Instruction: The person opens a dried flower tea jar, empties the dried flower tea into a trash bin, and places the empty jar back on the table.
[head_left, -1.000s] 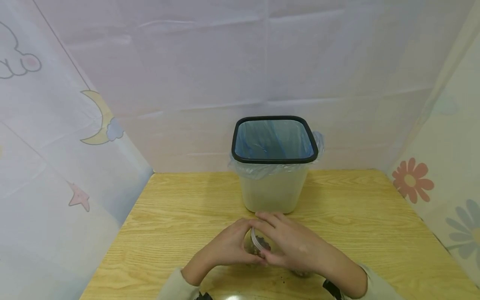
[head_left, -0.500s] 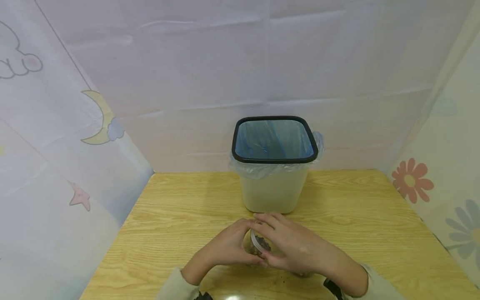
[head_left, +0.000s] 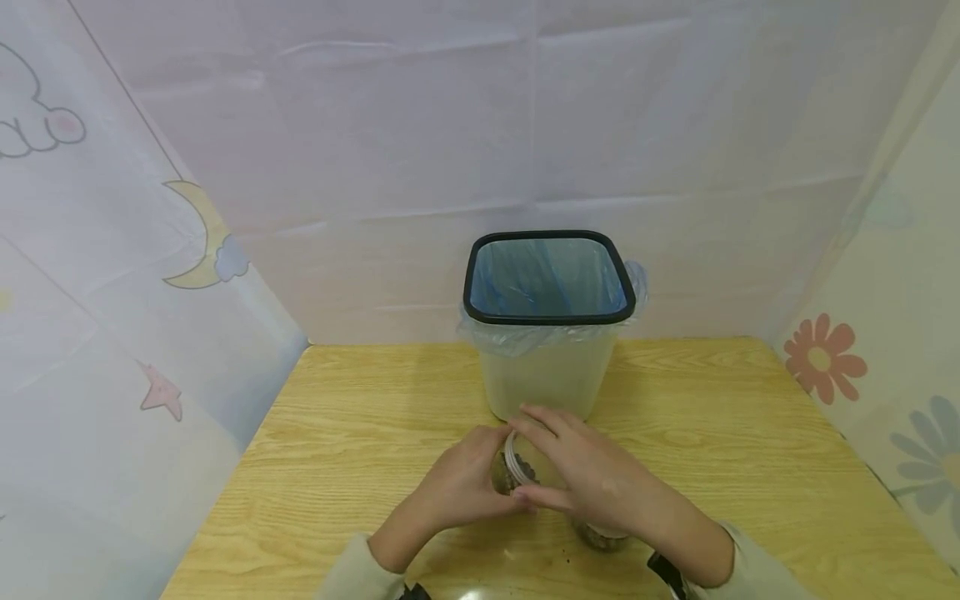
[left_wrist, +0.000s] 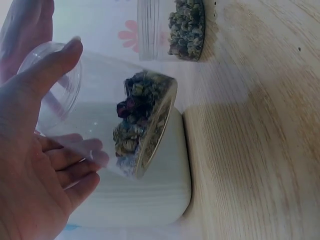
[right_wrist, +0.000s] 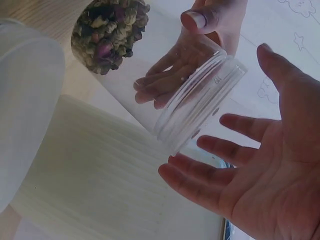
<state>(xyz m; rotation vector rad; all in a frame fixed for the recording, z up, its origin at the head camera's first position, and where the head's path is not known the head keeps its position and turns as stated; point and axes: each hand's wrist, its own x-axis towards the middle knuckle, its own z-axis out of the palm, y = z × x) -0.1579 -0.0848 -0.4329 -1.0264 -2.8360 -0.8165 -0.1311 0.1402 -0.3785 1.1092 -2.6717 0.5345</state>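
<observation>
My left hand [head_left: 467,479] grips a clear jar [left_wrist: 95,95] round its side, thumb on one side and fingers on the other. The jar is tilted, its threaded mouth turned toward my right hand. Dried flower buds [right_wrist: 111,32], greenish with a few dark pink ones, lie gathered at its bottom end. My right hand [right_wrist: 265,165] is spread round the mouth end, fingertips right at the rim and thumb apart from it. A second clear jar [left_wrist: 186,35] of pale dried buds stands on the table, partly hidden under my right hand in the head view.
A white bin [head_left: 543,375] with a black rim and a bluish liner bag stands just beyond my hands. The wooden table [head_left: 360,417] meets printed cloth walls at the back and sides. A few dark crumbs lie near the second jar.
Both hands and the jar have shifted slightly forward, toward the bin. More of the second jar shows below my right wrist. The bin has not moved.
</observation>
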